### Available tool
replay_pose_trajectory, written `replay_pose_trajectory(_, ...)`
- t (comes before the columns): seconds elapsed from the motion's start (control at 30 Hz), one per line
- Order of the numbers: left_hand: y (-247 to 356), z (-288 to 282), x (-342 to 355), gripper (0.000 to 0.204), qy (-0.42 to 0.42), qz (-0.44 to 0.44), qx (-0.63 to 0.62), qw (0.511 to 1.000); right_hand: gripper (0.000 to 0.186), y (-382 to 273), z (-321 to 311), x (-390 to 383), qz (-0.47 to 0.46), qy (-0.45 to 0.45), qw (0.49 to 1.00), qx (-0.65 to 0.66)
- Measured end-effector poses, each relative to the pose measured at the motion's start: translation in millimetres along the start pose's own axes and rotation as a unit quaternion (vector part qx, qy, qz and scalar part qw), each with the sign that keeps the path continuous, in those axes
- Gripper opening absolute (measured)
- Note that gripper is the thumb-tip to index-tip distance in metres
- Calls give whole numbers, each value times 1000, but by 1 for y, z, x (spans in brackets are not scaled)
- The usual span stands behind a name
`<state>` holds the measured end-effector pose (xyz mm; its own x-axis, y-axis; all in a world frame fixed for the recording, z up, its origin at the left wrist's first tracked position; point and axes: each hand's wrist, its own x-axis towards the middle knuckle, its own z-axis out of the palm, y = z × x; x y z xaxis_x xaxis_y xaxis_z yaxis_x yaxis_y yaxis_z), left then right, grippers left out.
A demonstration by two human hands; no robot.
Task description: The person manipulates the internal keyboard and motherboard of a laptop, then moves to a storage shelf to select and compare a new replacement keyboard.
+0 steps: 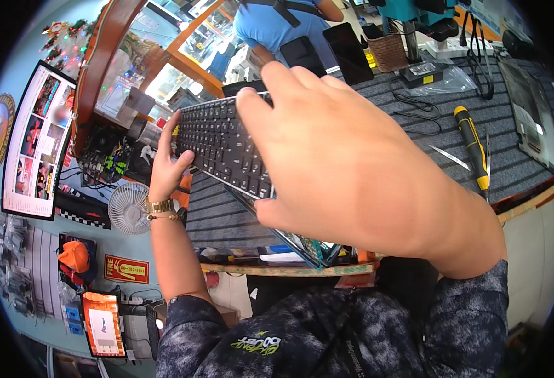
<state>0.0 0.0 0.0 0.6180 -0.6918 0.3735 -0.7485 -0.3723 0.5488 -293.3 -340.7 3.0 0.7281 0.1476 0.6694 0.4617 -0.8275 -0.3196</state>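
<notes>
A black laptop keyboard (217, 138) is held up above the bench, tilted, its keys toward me. My left hand (168, 160) grips its left end, thumb on the front and fingers behind the edge. Close to the camera, my right hand (346, 157) is closed round the keyboard's right end and hides that part of it. Below the keyboard, part of an opened laptop-like device (299, 249) with a green circuit board shows at the bench's near edge; my right hand covers the rest.
On the grey striped mat (409, 107) lie a yellow-and-black screwdriver (472, 145), a thin metal blade (448, 156), a black adapter (420, 74) and cables. A dark panel (529, 116) is at far right. Two black phones or tablets (348, 53) stand behind. A person in blue (277, 28) is beyond the bench. A white fan (129, 208) sits left.
</notes>
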Motion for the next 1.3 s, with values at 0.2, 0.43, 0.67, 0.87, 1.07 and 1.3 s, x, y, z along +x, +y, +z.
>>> replay_pose_trajectory(0.2,16,-2,-13,72,131,76,150,977,76,-3,3,7,-22,30,999,-1)
replay_pose_trajectory(0.43,114,73,-51,41,174,320,223,904,77,-1,5,4,-13,37,999,-35)
replay_pose_trajectory(0.67,122,88,-52,50,168,374,243,879,68,-1,13,6,-10,56,997,-58)
replay_pose_trajectory(0.87,126,90,-51,51,172,385,260,869,64,-1,9,5,-18,46,996,-69)
replay_pose_trajectory(1.07,128,88,-53,52,170,380,269,869,62,-2,11,5,-9,43,995,-87)
replay_pose_trajectory(1.3,128,89,-53,50,172,381,272,867,31,2,13,3,-38,85,991,-99)
